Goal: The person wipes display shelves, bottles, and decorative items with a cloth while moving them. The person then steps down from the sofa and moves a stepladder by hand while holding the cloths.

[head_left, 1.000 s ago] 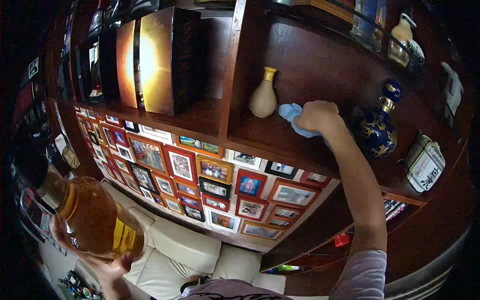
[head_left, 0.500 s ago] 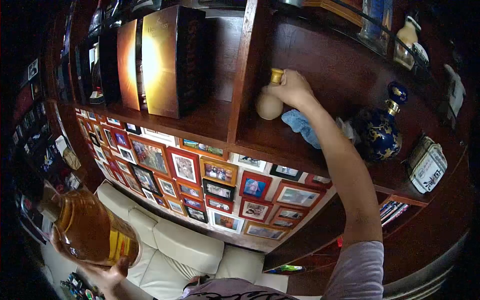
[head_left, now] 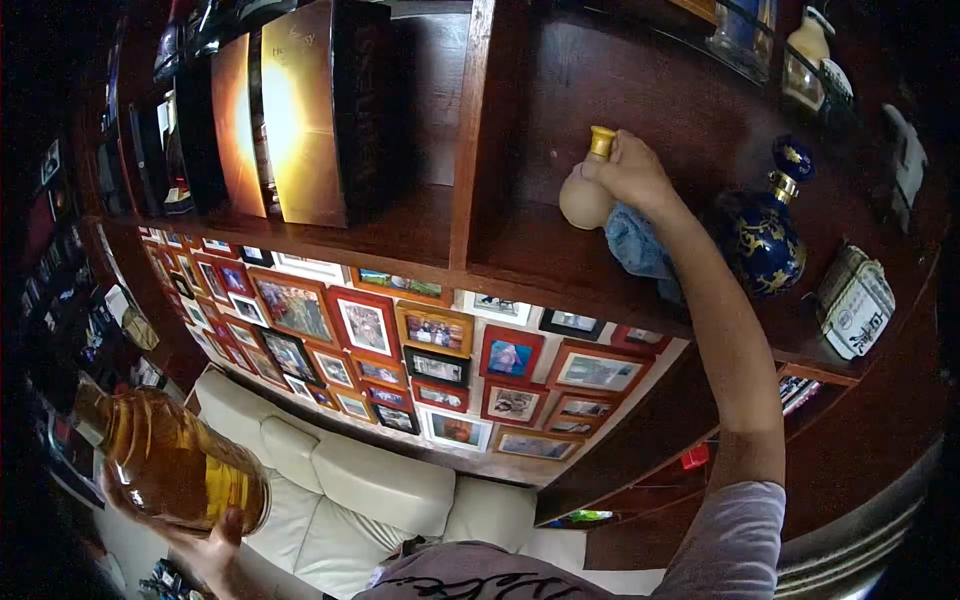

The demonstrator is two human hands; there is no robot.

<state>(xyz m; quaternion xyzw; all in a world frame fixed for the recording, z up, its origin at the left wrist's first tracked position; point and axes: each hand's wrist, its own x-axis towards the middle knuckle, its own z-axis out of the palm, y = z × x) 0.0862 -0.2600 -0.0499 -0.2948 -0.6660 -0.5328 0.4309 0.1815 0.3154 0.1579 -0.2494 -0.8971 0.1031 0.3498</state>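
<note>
Right hand (head_left: 640, 178) fingers wrap the cream bottle (head_left: 584, 203) at its neck, likely the slimmest grip, on the shelf (head_left: 520, 245) beside the blue cloth (head_left: 635, 245); left hand (head_left: 205, 545) clasps the tilted amber bottle (head_left: 180, 460) from below, presumably for weight.

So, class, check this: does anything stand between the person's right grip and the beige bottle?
Nothing visible does: the right grip holds the beige bottle by its neck. The blue cloth is close beside the bottle's lower body, below the grip, not between the two.
</note>
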